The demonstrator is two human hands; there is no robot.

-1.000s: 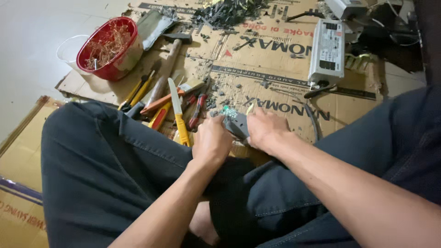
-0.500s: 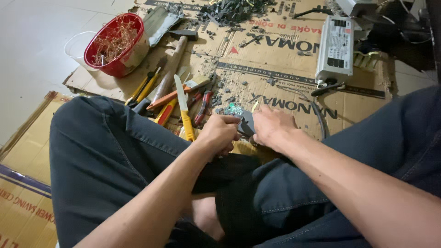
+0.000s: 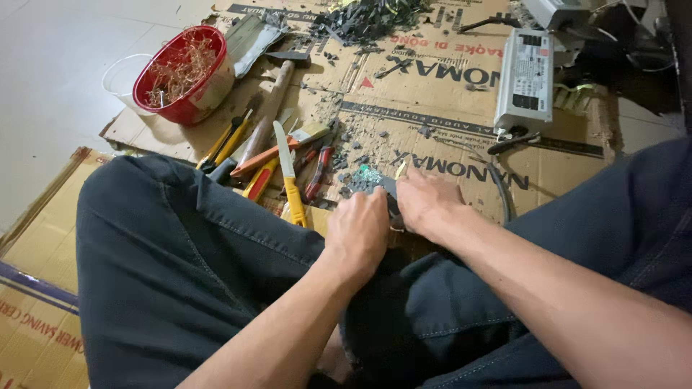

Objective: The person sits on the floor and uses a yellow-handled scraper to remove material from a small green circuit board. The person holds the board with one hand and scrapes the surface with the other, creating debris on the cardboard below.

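Note:
I sit cross-legged on cardboard sheets (image 3: 447, 108). My left hand (image 3: 358, 229) and my right hand (image 3: 427, 202) are both closed around a small grey part with a green circuit board (image 3: 369, 178), held just above the cardboard between my knees. The hands hide most of the part. A yellow-handled knife (image 3: 288, 173) lies right beside my left hand, its blade pointing away from me.
Pliers, screwdrivers and a wooden-handled hammer (image 3: 270, 108) lie left of the hands. A red bowl (image 3: 189, 75) of copper wire scraps stands far left. A grey metal power supply box (image 3: 525, 79) and a heap of dark broken bits (image 3: 367, 18) lie beyond.
Both hands stay closed on the small part and shift slightly over it. The view has drifted a little; nothing else moved.

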